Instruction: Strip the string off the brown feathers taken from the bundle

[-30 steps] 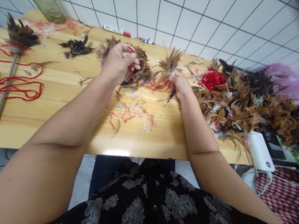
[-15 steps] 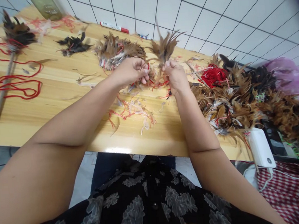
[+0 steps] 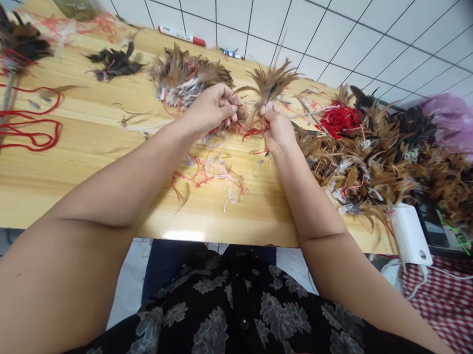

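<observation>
My right hand (image 3: 277, 129) is closed round the base of a small bunch of brown feathers (image 3: 271, 82) that fans upward above the wooden table (image 3: 78, 154). Just to its left, my left hand (image 3: 212, 108) pinches a thin red thread (image 3: 250, 132) that runs toward the bunch's base. Behind my left hand lies a pile of brown feathers (image 3: 186, 78). Scraps of red and white thread (image 3: 208, 176) lie on the table below both hands.
A large heap of brown feathers (image 3: 363, 158) with a red thread skein (image 3: 339, 118) fills the right. A feather duster on a stick (image 3: 5, 57) and looped red cord (image 3: 21, 129) lie at left. A red-capped marker (image 3: 182, 36), black feathers (image 3: 113, 64), a white charger (image 3: 410, 236).
My left hand came down from the feather pile to beside my right hand. My right hand lifted the bunch, which now tilts right.
</observation>
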`<state>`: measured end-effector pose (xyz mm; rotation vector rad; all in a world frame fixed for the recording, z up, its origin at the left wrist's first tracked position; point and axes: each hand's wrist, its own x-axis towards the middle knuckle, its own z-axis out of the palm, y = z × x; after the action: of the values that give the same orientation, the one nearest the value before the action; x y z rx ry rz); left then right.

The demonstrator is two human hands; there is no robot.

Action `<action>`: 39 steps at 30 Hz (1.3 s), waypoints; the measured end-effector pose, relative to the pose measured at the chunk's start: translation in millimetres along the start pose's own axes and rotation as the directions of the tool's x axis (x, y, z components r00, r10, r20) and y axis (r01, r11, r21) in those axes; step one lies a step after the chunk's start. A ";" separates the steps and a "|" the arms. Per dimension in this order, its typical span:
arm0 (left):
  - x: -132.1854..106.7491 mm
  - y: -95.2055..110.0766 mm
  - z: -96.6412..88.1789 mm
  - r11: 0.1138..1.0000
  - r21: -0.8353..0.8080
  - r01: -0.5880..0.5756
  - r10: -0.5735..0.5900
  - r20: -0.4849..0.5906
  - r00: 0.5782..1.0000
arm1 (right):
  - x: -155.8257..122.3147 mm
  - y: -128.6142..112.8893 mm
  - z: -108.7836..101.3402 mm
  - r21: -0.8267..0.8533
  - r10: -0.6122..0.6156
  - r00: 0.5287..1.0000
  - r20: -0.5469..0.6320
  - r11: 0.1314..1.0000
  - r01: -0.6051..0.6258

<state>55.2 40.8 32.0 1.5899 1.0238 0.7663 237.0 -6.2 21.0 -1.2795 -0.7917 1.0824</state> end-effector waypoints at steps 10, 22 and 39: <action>-6.9 3.4 9.6 0.994 -0.062 0.086 -0.069 0.235 0.969 | -3.0 8.4 2.0 -0.023 0.082 0.980 0.182 0.997 -0.079; -6.6 -2.9 20.0 0.898 -0.412 0.153 -0.084 0.179 0.980 | 9.6 26.2 -3.0 -0.243 -0.139 0.984 0.109 0.956 0.162; -0.1 -14.1 7.9 0.843 0.460 -0.278 0.294 0.038 0.955 | 14.4 26.7 -12.9 -0.411 -0.199 0.980 -0.031 0.896 0.169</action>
<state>58.7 38.6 16.4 2.1871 1.0572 0.7870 248.9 1.6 -8.8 -1.5452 -1.0997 0.7341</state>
